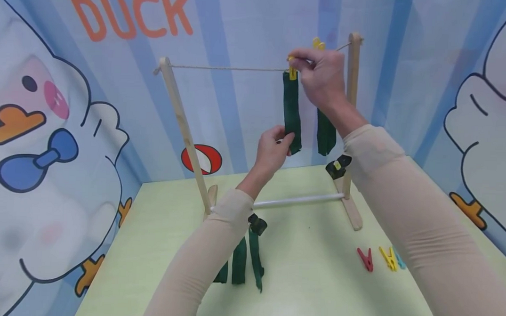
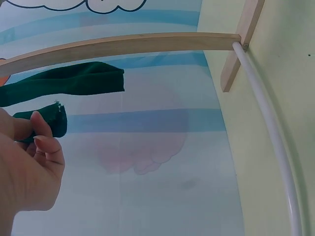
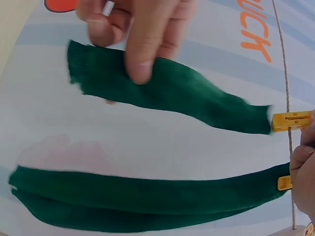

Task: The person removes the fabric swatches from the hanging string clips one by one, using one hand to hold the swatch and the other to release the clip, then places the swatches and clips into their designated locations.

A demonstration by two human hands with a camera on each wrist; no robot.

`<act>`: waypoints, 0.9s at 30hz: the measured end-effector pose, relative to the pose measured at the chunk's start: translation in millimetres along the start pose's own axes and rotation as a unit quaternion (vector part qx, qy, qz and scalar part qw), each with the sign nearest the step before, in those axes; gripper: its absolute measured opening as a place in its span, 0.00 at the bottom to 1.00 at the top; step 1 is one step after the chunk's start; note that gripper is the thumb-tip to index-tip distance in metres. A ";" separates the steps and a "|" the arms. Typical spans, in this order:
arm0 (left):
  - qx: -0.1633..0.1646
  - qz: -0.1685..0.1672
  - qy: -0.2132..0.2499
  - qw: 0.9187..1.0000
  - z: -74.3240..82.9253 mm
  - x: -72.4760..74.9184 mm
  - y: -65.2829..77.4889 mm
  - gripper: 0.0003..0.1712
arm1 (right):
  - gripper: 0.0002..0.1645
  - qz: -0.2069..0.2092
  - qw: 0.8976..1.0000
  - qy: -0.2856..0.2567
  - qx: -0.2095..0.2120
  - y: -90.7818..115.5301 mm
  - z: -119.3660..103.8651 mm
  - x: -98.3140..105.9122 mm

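My right hand (image 1: 324, 78) pinches a yellow clothespin (image 1: 292, 75) at the cord (image 1: 227, 68). From that clothespin a dark green cloth strip (image 1: 292, 105) hangs down. My left hand (image 1: 271, 151) pinches the strip near its lower end, thumb in front, as the right wrist view shows with the strip (image 3: 172, 88) stretched between hand and clothespin. Just to the right, a second green strip (image 1: 326, 133) hangs from another yellow clothespin (image 1: 318, 44), partly hidden behind my right hand. In the left wrist view, the held strip's end (image 2: 56, 120) pokes out past my fingers.
Two wooden posts, left (image 1: 182, 122) and right (image 1: 352, 77), carry the cord; a white rod (image 1: 298, 200) joins them low down. More green strips (image 1: 239, 261) lie beside my left sleeve. Red (image 1: 365, 259), yellow (image 1: 388, 258) and blue clothespins (image 1: 400, 260) lie at right.
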State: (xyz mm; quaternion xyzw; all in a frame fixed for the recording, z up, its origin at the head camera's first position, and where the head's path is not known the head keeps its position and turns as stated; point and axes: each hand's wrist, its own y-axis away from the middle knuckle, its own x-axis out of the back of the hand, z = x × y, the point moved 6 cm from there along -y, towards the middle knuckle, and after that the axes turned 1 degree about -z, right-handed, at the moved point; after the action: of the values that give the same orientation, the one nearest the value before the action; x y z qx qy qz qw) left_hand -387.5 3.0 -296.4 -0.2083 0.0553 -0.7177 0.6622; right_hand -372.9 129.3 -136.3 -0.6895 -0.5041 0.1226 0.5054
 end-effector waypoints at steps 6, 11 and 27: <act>0.005 -0.004 0.001 1.000 -6.2 1.2 3.3 0.09 | 0.13 0.013 0.999 -0.027 -0.024 -8.8 -3.9 5.9; 0.013 -0.003 0.001 1.000 -10.2 2.9 5.4 0.09 | 0.14 0.023 0.998 -0.027 -0.046 -10.7 -6.4 11.0; 0.023 0.000 0.008 1.000 -23.0 9.2 12.4 0.08 | 0.13 0.035 0.998 -0.048 -0.024 0.8 -12.6 22.5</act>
State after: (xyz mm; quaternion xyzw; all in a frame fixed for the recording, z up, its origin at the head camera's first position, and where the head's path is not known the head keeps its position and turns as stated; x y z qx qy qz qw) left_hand -384.9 -12.0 -319.6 -0.1873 0.0444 -0.7201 0.6666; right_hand -353.4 140.5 -123.5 -0.7120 -0.5060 0.1611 0.4595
